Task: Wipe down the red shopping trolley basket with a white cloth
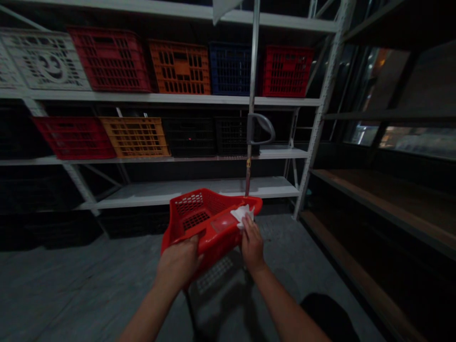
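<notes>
A red plastic crate (pixel 199 216) is held tilted in front of me, its open side turned up and away. My left hand (pixel 178 261) is closed on its near rim at the lower left. My right hand (pixel 251 242) grips a crumpled white cloth (pixel 242 213) and presses it against the crate's right rim. Below the crate stands a dim trolley whose grey handle (pixel 260 129) rises on a pole behind the crate.
White metal shelves (pixel 171 98) ahead carry red, orange, blue, white and black crates on two levels; the lowest shelf (pixel 192 187) is bare. A darker rack (pixel 392 199) runs along the right. Grey concrete floor (pixel 71 285) lies to the left.
</notes>
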The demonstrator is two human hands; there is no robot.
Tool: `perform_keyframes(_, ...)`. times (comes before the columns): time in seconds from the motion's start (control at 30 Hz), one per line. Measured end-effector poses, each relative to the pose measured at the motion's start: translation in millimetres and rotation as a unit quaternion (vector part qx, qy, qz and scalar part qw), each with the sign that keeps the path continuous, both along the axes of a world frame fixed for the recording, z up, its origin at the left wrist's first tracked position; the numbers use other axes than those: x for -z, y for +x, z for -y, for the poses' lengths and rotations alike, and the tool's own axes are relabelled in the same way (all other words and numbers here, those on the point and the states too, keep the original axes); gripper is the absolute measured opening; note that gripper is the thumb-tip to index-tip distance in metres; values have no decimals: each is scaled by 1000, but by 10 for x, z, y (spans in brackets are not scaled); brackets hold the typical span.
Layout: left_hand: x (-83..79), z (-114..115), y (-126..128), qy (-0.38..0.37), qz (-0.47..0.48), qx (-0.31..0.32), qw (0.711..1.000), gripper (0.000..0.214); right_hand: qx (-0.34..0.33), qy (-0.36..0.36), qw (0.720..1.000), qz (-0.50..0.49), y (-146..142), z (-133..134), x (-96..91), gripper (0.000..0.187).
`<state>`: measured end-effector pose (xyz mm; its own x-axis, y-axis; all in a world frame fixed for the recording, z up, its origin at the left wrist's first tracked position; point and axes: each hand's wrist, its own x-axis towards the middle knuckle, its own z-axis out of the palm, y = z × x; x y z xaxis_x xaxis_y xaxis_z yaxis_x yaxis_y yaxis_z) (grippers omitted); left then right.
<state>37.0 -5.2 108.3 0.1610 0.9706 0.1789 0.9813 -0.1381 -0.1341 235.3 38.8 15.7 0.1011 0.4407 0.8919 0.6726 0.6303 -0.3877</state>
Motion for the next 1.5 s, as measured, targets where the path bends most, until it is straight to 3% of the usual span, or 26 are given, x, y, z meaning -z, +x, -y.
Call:
perform_keyframes(0.17, 7, -10, 1, -1, -9, -7, 1000, 40, 37, -44, 996, -71, 259, -81, -137, 30)
perform_keyframes(0.27, -3, -5, 17, 1, -6, -11, 1000, 41, 40, -76, 987, -139, 226, -136, -198, 24)
perform_keyframes(0.4, -24, -5, 11, 6, 3, -2, 1000, 43, -18, -80, 979, -186, -204, 25, -151, 22)
perform_keyframes(0.5, -30, -17, -21, 1, 5, -3, 1000, 40, -100, -72, 983, -137, -624, 241, -64, 27)
perform_keyframes(0.6, -24, -35, -67, -6, 3, 1, 1000, 39, -122, -48, 986, -106, -796, 322, -12, 33)
perform_keyframes(0.77, -9, -63, -116, -14, 1, 0, 1000, 44, -67, -36, 980, -181, -455, 126, -48, 28)
perform_keyframes(0.9, -4, -79, -145, -8, -1, 6, 1000, 45, -7, -79, 958, -275, -94, -37, -188, 20)
perform_keyframes(1.13, -6, -124, -235, -11, 7, 14, 1000, 43, -31, -154, 914, -373, 537, -15, -479, 28)
perform_keyframes(1.23, 2, -127, -231, -8, 8, 22, 1000, 43, 17, -74, 939, -336, 779, 66, -623, 25)
perform_keyframes(1.3, 11, -120, -213, -9, 7, 22, 1000, 43, 24, -40, 972, -231, 802, 75, -695, 20)
perform_keyframes(1.37, 22, -110, -198, -7, 5, 22, 1000, 44, -5, -84, 993, -88, 726, 24, -714, 19)
perform_keyframes(1.43, 35, -107, -201, -3, 4, 25, 1000, 45, -41, -149, 988, 19, 640, -64, -683, 20)
perform_keyframes(1.5, 45, -113, -221, -1, 6, 30, 1000, 46, -80, -182, 978, 62, 625, -146, -635, 22)
